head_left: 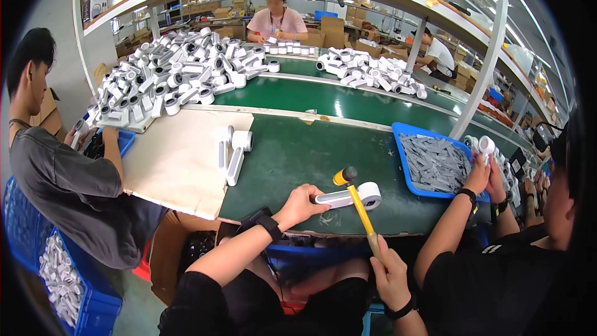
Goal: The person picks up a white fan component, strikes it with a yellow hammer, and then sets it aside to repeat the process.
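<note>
My left hand [298,207] is closed around the handle end of a white housing [339,199], which has a grey strip along its handle and a round ring-shaped head. The housing lies on the green tabletop with its head toward the right. My right hand [390,274] grips the lower handle of a mallet [361,210]. The mallet's yellow shaft crosses in front of the housing near its round head. Its yellow and black head sits just beyond the housing; contact between them I cannot tell. Two similar white housings [236,157] lie to the left.
A blue tray [405,171] of grey strips stands at right, beside a co-worker's hands [485,177] holding a white piece. Cardboard [180,149] covers the left tabletop. Large heaps of white housings [180,71] lie at back left. Another person [68,168] works at left.
</note>
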A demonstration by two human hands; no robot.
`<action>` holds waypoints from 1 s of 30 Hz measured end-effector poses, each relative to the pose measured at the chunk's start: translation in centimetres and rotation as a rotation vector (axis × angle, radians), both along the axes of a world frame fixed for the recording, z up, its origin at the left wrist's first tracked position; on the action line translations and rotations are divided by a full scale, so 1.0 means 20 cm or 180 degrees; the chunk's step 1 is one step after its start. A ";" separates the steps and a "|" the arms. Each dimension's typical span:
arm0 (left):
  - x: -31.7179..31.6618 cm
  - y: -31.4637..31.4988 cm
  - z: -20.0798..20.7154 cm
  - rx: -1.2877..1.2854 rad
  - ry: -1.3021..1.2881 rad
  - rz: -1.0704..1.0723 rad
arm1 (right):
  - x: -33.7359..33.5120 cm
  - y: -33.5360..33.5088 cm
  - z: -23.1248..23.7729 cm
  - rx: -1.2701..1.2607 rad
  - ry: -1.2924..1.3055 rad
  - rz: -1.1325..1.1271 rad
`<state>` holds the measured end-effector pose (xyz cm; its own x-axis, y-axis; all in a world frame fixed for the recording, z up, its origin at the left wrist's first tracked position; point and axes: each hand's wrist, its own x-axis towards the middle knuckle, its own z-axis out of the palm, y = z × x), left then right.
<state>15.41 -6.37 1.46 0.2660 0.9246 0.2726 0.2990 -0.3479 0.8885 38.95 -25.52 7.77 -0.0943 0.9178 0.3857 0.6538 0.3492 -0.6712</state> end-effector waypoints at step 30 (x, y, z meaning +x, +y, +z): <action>0.00 0.01 -0.01 0.0050 0.0313 -0.0021 | -0.03 -0.01 0.01 -0.0022 -0.0312 0.0100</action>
<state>15.45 -6.12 1.25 0.2982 0.9186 0.2593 0.3823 -0.3639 0.8494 38.33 -25.81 7.96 -0.1600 0.9164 0.3668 0.7052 0.3662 -0.6071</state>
